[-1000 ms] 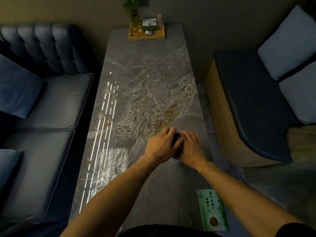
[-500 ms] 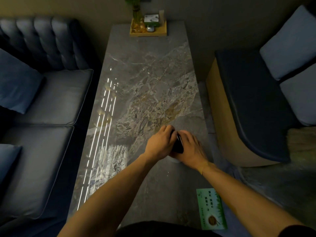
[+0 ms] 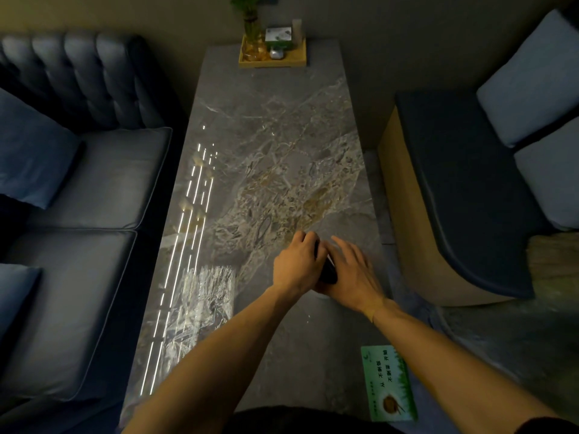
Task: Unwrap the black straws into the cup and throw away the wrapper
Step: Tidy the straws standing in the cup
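A dark bundle of black straws [image 3: 327, 272] shows between my two hands over the near right part of the marble table [image 3: 269, 145]. My left hand [image 3: 296, 264] is curled around the bundle's left side. My right hand [image 3: 355, 275] lies against its right side, fingers fairly straight, thumb hidden underneath. A sliver of pale rim, seemingly the cup [image 3: 322, 296], peeks out just below my hands; the rest of it is hidden. I cannot make out the wrapper in the dim light.
A green printed card [image 3: 388, 383] lies at the table's near right edge. A wooden tray [image 3: 297, 57] with a plant and small items stands at the far end. A dark sofa [image 3: 78, 183] runs along the left; a cushioned bench [image 3: 463, 195] stands to the right.
My right hand's fingers have straightened and spread, and more of the black bundle now shows between the hands. Both hands stay in the same spot on the table.
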### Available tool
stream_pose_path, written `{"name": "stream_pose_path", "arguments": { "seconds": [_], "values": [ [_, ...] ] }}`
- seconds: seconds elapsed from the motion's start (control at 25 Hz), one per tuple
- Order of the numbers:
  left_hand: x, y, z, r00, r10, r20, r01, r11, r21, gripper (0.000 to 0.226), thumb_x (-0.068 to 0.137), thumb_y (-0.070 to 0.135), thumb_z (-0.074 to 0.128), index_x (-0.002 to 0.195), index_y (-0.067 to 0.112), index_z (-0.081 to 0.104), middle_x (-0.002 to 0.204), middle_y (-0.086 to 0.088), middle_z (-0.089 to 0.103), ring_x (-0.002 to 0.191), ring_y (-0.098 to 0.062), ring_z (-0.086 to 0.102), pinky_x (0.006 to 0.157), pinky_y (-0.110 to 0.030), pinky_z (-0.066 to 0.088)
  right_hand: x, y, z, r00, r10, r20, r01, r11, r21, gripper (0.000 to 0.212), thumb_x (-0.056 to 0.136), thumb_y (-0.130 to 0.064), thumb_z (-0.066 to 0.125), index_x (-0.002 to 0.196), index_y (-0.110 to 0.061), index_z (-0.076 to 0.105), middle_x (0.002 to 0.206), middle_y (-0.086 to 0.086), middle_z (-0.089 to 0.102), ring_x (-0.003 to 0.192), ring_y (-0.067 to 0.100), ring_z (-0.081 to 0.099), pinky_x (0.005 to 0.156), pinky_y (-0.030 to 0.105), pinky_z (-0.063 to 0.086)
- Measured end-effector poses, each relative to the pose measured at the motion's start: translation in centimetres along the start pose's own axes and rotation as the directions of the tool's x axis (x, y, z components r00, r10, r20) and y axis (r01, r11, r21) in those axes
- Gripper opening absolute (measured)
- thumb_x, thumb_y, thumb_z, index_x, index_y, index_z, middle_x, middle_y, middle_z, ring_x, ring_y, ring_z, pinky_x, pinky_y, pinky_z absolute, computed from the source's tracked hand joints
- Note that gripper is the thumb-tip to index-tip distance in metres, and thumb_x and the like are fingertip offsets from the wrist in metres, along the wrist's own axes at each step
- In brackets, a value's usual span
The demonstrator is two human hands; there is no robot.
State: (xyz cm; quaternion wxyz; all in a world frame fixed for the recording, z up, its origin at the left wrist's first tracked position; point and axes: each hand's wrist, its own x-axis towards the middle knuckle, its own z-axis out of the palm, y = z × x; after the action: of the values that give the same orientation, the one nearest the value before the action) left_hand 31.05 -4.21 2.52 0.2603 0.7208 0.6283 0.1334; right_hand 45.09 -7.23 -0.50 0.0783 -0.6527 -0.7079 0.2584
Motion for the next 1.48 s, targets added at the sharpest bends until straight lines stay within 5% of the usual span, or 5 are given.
{"name": "stream_pose_path", "arguments": {
  "seconds": [0.44, 0.68, 0.88, 1.08, 1.48],
  "values": [
    [0.1, -1.9, -1.0, 0.993, 0.049, 0.109, -0.028, 0.981, -0.192, 0.061, 0.095, 0.061, 0.027, 0.148, 0.030, 0.028, 0.151, -0.003, 0.039, 0.135, -0.021, 0.038, 0.111, -0.044, 0.034, 0.3, -0.1, 0.0, 0.999, 0.008, 0.036, -0.008, 1.000, -0.015, 0.102, 0.061, -0.083, 0.045, 0.148, -0.036, 0.020, 0.161, 0.001, 0.015, 0.147, 0.026, 0.013, 0.116, 0.051, 0.022],
    [-3.2, -4.6, -3.0, 0.991, -0.094, 0.093, 0.132, 0.694, -0.708, 0.068, 0.075, 0.016, 0.045, 0.142, 0.022, 0.039, 0.134, -0.006, 0.049, 0.103, -0.016, 0.058, 0.082, -0.025, 0.054, 0.3, 0.7, -1.5, 0.995, -0.085, 0.055, 0.079, 0.990, 0.113, 0.099, 0.064, -0.072, 0.065, 0.148, -0.035, 0.027, 0.156, 0.000, 0.026, 0.144, 0.026, 0.017, 0.117, 0.050, 0.024],
    [-3.9, -5.3, -3.3, 0.934, 0.013, 0.357, 0.191, 0.826, -0.530, 0.083, 0.083, 0.007, 0.068, 0.148, 0.035, 0.024, 0.120, 0.002, 0.053, 0.087, -0.022, 0.068, 0.073, -0.031, 0.058, 0.9, 1.3, -2.7, 0.984, -0.117, 0.131, 0.100, 0.986, 0.133, 0.093, 0.069, -0.059, 0.074, 0.147, -0.031, 0.032, 0.149, 0.001, 0.037, 0.137, 0.025, 0.031, 0.112, 0.045, 0.033],
    [-2.4, -4.2, -2.3, 0.966, 0.029, 0.256, 0.078, 0.914, -0.397, 0.062, 0.085, 0.021, 0.071, 0.140, 0.023, 0.044, 0.093, 0.014, 0.060, 0.067, 0.001, 0.060, 0.060, -0.007, 0.046, 1.1, 0.4, -2.2, 0.990, -0.137, 0.043, 0.131, 0.984, 0.117, 0.074, 0.076, -0.048, 0.073, 0.142, -0.028, 0.044, 0.142, 0.002, 0.045, 0.128, 0.028, 0.040, 0.107, 0.043, 0.039],
    [-3.6, -5.6, -1.5, 0.963, -0.069, 0.262, 0.192, 0.858, -0.477, 0.067, 0.081, 0.019, 0.075, 0.139, 0.030, 0.044, 0.097, 0.008, 0.065, 0.087, -0.016, 0.069, 0.080, -0.039, 0.059, 0.1, 0.0, -2.3, 0.993, -0.094, 0.073, 0.086, 0.990, 0.108, 0.084, 0.075, -0.054, 0.072, 0.147, -0.030, 0.035, 0.153, 0.002, 0.033, 0.139, 0.026, 0.030, 0.111, 0.046, 0.035]
  ]
}}
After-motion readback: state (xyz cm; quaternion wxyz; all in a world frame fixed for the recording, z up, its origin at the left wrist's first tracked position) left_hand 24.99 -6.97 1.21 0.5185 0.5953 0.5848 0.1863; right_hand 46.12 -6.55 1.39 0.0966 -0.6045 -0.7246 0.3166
